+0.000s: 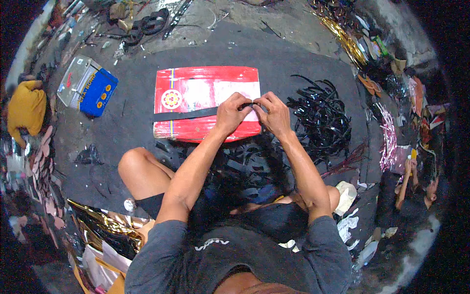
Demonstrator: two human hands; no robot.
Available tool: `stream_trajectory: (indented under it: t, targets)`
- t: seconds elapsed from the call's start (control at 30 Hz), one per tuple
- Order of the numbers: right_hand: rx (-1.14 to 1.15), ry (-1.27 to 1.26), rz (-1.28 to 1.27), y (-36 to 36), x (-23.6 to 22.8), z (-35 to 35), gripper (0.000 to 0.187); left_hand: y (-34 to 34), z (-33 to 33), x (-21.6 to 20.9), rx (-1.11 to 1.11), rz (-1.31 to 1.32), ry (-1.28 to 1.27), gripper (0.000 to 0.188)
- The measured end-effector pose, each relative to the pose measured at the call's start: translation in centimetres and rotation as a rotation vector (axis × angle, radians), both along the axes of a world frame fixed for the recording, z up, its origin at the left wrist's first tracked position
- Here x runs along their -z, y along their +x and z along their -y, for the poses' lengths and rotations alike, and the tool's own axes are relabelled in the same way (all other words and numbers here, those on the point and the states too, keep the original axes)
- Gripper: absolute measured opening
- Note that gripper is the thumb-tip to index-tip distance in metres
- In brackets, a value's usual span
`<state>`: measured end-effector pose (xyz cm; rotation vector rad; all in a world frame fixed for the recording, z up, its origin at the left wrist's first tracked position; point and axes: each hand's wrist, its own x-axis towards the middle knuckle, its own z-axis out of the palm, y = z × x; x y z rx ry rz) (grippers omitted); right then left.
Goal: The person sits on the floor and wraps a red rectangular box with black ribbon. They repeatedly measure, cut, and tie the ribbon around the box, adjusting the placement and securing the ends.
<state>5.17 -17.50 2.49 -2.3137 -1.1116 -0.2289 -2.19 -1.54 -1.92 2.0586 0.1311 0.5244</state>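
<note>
Two hands at work over one red box, which lies flat on the dark mat in front of the seated person. Box (pixel 205 90): film-wrapped, glare on top, round flower emblem near its left end. One flat black strip (pixel 186 114) crosses the lower half of the box, from the left edge to the fingers. Left hand (pixel 234 112): above the box's right part, thumb and fingers pinched on the strip. Right hand (pixel 274 113): at the box's right edge, fingertips pinched on a dark bit of strip, nearly meeting those of the left. Mat (pixel 303 66) extends beyond the box on all visible sides. Just right of the right hand: loose pile (pixel 320 117) of shiny black strips. Left of the box, apart from it: clear and blue container (pixel 90 88), tilted in view. Far right: pink strips (pixel 387 139); beyond them, another person (pixel 416 208), hands raised. Upper right: gold strips (pixel 345 39).
</note>
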Motion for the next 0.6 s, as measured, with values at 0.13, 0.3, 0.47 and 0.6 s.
stream_trajectory:
  t: [0.13,0.3,0.47,0.6]
  targets:
    - [-0.068,-0.037,-0.002,0.3,-0.6,0.6,0.016,0.1,-0.1,0.8,-0.021,0.095,0.093,0.014]
    - [-0.208,-0.159,0.067,1.7,-0.3,1.1,0.017,0.4,-0.5,1.3,-0.010,0.165,0.104,0.013]
    - [-0.239,-0.127,-0.052,2.1,-0.7,1.5,0.021,0.0,-1.1,1.0,0.046,0.065,-0.003,0.015]
    - [-0.161,-0.033,-0.162,1.6,0.0,1.3,0.021,0.2,-1.2,1.7,0.039,0.110,-0.010,0.016]
